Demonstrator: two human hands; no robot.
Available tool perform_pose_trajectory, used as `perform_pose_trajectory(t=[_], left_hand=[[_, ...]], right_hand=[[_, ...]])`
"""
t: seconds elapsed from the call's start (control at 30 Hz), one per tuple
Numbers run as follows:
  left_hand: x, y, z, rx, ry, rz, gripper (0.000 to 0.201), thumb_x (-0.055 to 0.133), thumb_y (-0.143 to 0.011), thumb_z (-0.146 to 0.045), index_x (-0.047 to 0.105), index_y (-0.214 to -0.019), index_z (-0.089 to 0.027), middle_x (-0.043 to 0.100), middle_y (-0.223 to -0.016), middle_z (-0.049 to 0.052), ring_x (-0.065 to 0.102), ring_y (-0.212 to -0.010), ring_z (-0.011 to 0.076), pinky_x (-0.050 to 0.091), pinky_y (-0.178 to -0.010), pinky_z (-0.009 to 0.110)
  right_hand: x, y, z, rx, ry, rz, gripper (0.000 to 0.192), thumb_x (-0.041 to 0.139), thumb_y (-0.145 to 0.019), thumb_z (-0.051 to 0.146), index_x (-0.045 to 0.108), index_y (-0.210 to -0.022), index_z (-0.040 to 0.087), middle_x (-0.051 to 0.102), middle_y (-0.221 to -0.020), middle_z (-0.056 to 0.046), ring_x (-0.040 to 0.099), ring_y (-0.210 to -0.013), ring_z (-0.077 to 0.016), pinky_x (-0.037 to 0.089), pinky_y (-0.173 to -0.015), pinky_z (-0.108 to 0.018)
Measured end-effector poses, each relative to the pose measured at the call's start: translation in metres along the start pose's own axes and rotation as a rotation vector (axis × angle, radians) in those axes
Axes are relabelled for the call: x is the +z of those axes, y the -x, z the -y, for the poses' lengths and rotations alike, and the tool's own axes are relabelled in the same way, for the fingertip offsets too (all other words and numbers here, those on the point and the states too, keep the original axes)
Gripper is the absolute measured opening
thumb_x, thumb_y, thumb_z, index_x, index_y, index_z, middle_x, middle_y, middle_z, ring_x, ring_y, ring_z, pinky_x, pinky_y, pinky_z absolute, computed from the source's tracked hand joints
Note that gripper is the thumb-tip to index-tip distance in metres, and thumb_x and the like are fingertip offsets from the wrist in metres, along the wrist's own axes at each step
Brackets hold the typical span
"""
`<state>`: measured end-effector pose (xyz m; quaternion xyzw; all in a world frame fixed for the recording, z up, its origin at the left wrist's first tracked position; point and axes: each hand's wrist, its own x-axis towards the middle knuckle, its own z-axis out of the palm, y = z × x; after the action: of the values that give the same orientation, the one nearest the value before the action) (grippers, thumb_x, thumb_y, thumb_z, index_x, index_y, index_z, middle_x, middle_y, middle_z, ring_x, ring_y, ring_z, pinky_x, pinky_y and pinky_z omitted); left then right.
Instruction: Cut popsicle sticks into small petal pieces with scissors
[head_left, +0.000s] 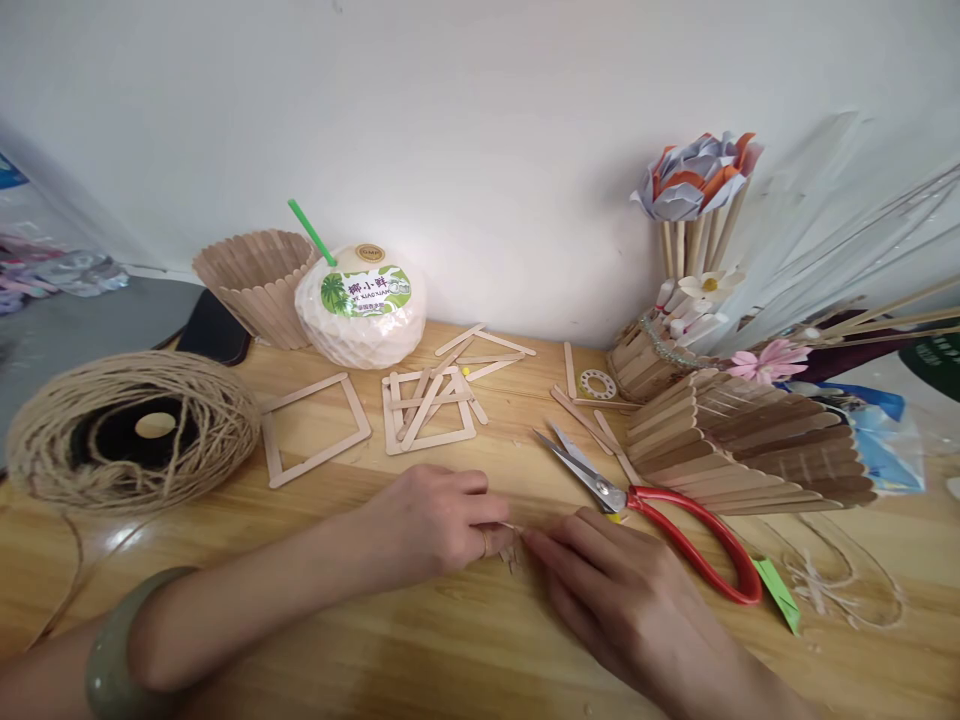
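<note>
My left hand (431, 525) and my right hand (607, 580) meet fingertip to fingertip on the wooden table (420, 650), pinching a small, thin wooden stick piece (513, 527) between them; most of it is hidden by the fingers. A green bangle (112, 650) circles my left wrist. Red-handled scissors (660, 520) lie open just right of my right hand. Beyond my hands lie two square frames of craft sticks, an empty one (315, 430) and one with sticks piled across it (429, 408).
A big ball of jute twine (127, 430) sits at the left. At the back stand a stick basket (259, 280), a wrapped coconut with green straw (361, 305), loose sticks (484, 345), a fan-shaped stick piece (750, 440) and a vase with paper flowers (694, 250).
</note>
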<state>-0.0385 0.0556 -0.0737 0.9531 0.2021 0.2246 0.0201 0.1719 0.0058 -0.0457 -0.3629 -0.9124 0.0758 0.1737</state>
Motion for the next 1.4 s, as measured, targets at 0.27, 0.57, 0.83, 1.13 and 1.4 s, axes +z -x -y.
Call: perform_pose_trajectory(t=[0.27,0.57,0.83,1.13,1.4], left_hand=[[-0.001,-0.001,0.003,0.046,0.023,-0.070,0.018,0.050,-0.088,-0.020,0.062,-0.076,-0.020,0.064,-0.071,-0.006,0.046,-0.061,0.0111,0.028,-0.047,0.026],[-0.014,-0.005,0.005,-0.054,0.279,-0.039,0.027,0.043,-0.085,-0.006,0.068,-0.085,-0.017,0.070,-0.080,0.001,0.057,-0.067,0.0123,0.045,-0.061,0.023],[-0.013,-0.006,0.003,-0.083,0.244,-0.031,0.026,0.043,-0.087,-0.011,0.068,-0.084,-0.015,0.069,-0.077,0.002,0.057,-0.067,0.0135,0.045,-0.061,0.025],[-0.005,-0.003,0.000,0.040,0.029,-0.029,0.020,0.049,-0.089,-0.020,0.064,-0.075,-0.019,0.064,-0.072,-0.004,0.047,-0.063,0.0121,0.031,-0.048,0.026],[-0.004,-0.001,0.000,0.050,-0.003,-0.042,0.018,0.049,-0.089,-0.021,0.061,-0.076,-0.020,0.065,-0.076,-0.005,0.046,-0.064,0.0118,0.030,-0.048,0.026]], right_hand=[[0.006,0.000,0.003,0.141,-0.077,-0.032,0.022,0.045,-0.092,0.018,0.067,-0.091,0.017,0.062,-0.076,-0.005,0.059,-0.067,-0.0167,0.048,-0.058,-0.027],[0.011,0.001,-0.002,0.156,-0.085,-0.077,0.019,0.047,-0.090,0.017,0.066,-0.088,0.018,0.062,-0.075,-0.004,0.059,-0.065,-0.0154,0.048,-0.057,-0.025],[0.013,-0.004,0.001,0.172,-0.025,-0.080,0.024,0.044,-0.092,0.019,0.067,-0.083,0.018,0.061,-0.072,-0.003,0.058,-0.062,-0.0152,0.044,-0.054,-0.025],[0.012,-0.007,0.003,0.125,-0.029,-0.076,0.029,0.041,-0.093,0.016,0.066,-0.079,0.016,0.059,-0.066,-0.003,0.054,-0.058,-0.0152,0.038,-0.050,-0.026],[0.006,-0.003,-0.005,0.204,-0.200,0.029,0.024,0.043,-0.093,0.020,0.066,-0.089,0.019,0.061,-0.077,-0.005,0.059,-0.066,-0.0151,0.047,-0.059,-0.025]])
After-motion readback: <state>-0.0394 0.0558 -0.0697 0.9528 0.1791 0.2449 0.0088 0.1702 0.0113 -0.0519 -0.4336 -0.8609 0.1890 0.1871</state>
